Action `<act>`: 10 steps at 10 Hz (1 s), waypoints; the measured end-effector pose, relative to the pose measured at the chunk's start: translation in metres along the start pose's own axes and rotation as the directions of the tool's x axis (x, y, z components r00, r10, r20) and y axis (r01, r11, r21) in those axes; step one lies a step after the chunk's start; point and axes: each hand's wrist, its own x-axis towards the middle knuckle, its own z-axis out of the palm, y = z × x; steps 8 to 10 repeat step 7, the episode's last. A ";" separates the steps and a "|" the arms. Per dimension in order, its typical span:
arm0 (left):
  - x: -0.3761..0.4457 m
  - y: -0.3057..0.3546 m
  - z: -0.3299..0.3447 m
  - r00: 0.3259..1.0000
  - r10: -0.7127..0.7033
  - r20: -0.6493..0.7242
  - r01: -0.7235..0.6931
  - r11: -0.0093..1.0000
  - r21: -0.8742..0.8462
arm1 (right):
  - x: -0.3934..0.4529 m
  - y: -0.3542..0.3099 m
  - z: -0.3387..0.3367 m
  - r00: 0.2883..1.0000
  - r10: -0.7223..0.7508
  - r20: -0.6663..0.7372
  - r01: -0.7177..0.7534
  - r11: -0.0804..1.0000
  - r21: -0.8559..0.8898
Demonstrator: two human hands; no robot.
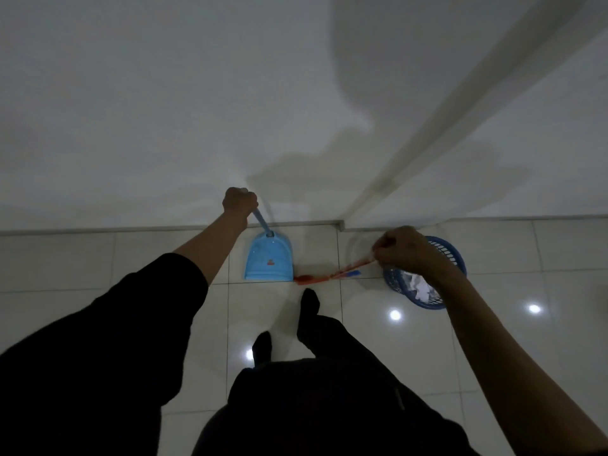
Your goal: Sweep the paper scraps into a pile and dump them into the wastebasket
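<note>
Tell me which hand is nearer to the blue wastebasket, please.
The right. The right hand holds the broom handle just over the wastebasket rim, overlapping it in view. The left hand grips the dustpan handle, far off to the wastebasket's left.

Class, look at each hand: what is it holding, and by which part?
The left hand grips the blue dustpan by the top of its handle. The right hand holds the broom by the upper end of its handle.
</note>
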 end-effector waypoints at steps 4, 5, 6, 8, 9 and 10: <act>-0.033 -0.068 0.014 0.972 -0.164 0.168 0.211 0.923 -0.321 | 0.118 -0.006 -0.053 0.809 0.242 -0.536 -0.036 0.930 0.364; -0.050 -0.082 0.014 0.945 -0.209 0.251 0.292 0.886 -0.360 | 0.127 -0.008 -0.063 0.790 0.333 -0.515 -0.129 0.911 0.390; -0.065 -0.093 0.010 0.941 -0.201 0.271 0.293 0.886 -0.359 | 0.146 0.009 -0.067 0.781 0.419 -0.463 -0.203 0.871 0.447; -0.074 -0.104 0.008 0.960 -0.147 0.237 0.218 0.926 -0.309 | 0.139 0.013 -0.054 0.780 0.420 -0.464 -0.218 0.877 0.428; -0.074 -0.104 0.008 0.960 -0.147 0.237 0.218 0.926 -0.309 | 0.139 0.013 -0.054 0.780 0.420 -0.464 -0.218 0.877 0.428; -0.074 -0.104 0.008 0.960 -0.147 0.237 0.218 0.926 -0.309 | 0.139 0.013 -0.054 0.780 0.420 -0.464 -0.218 0.877 0.428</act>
